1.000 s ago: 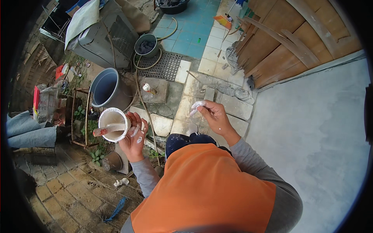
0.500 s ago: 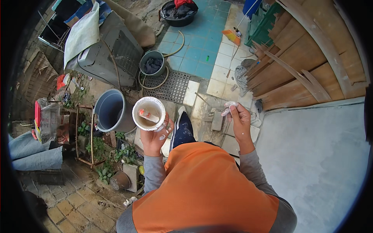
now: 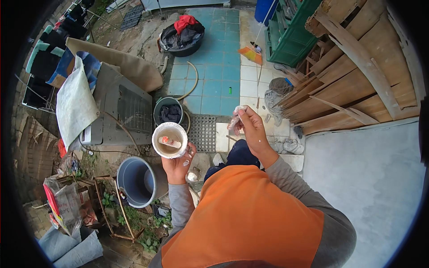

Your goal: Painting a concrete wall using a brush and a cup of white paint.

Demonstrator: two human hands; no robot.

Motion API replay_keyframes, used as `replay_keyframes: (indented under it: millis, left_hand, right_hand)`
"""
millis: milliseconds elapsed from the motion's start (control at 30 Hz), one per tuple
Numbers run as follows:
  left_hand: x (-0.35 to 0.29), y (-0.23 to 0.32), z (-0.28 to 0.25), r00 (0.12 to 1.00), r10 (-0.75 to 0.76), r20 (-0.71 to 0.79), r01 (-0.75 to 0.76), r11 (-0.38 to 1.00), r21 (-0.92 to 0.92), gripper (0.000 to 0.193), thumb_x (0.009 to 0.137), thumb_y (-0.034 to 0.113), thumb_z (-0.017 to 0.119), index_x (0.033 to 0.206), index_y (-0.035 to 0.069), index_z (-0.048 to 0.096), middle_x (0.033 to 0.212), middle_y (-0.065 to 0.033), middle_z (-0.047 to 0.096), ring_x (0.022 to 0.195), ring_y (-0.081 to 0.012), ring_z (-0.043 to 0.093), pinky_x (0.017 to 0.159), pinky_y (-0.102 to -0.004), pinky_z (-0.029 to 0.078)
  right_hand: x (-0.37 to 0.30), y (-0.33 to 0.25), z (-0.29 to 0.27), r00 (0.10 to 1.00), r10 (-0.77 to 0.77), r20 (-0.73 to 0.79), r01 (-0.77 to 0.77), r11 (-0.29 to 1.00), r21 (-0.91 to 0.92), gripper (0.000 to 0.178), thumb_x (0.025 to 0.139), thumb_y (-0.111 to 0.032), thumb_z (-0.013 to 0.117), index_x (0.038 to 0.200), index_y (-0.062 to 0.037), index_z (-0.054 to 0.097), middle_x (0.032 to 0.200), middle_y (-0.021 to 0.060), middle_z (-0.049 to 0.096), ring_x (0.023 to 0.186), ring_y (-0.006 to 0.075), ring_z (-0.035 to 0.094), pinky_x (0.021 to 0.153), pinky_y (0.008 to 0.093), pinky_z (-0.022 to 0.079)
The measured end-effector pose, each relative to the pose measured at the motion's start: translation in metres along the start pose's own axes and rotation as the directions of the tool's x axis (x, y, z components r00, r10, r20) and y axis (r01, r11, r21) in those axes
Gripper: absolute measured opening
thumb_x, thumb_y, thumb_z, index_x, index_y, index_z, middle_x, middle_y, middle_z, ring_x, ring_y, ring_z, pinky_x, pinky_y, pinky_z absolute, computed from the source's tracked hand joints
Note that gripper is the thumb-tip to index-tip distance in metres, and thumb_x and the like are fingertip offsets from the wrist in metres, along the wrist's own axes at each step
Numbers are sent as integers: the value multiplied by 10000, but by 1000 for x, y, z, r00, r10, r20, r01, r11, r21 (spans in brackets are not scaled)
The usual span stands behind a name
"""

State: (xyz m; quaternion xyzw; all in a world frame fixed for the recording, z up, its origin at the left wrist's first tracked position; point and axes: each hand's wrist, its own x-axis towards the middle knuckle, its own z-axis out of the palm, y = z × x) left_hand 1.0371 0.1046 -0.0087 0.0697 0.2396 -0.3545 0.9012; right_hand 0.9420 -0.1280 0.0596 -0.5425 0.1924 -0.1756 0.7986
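A small white tub (image 3: 165, 155), smeared round the rim, sits in my left hand (image 3: 175, 169), whose fingers wrap round its side and underside. Murky brownish liquid is inside it. A whitish stick-like piece with an orange-red end (image 3: 170, 142) lies in that liquid; I cannot tell its exact kind. My right hand (image 3: 255, 134) is raised to the right of the tub and apart from it. Its thumb and fingertips pinch a small, limp, whitish, partly see-through scrap (image 3: 234, 120). White smears mark the fingers of both hands.
A large grey-blue bucket (image 3: 142, 178) stands by my left forearm. Farther ahead are a grey pail (image 3: 182, 111) of dark cloth, a hose (image 3: 195, 73) and a black basin (image 3: 185, 50) of laundry. Broken wooden panels (image 3: 353, 85) and a pale grey wall (image 3: 357, 178) lie along my right.
My view has swung forward and to the right. My right hand has moved inward and up, with the whitish scrap still pinched. My left hand keeps hold of the tub.
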Motion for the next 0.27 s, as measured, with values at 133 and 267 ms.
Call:
replay_keyframes:
  millis: [133, 267]
  left_hand:
    - [56, 6, 25, 999, -52, 10, 52, 999, 14, 331, 903, 286, 579, 1183, 109, 587, 1115, -92, 618, 956, -206, 583, 896, -419, 431]
    - [117, 8, 44, 986, -146, 82, 145, 989, 18, 370, 887, 346, 603, 1209, 163, 590, 1116, -83, 620, 986, -206, 587, 900, -428, 430]
  right_hand:
    - [53, 1, -12, 996, -32, -87, 42, 993, 106, 319, 1051, -281, 382, 839, -86, 518, 634, 23, 561, 575, 86, 507, 575, 232, 393]
    - [112, 9, -42, 997, 20, -75, -14, 997, 77, 325, 1044, -300, 403, 799, -102, 486, 655, 28, 557, 575, 103, 529, 585, 233, 407]
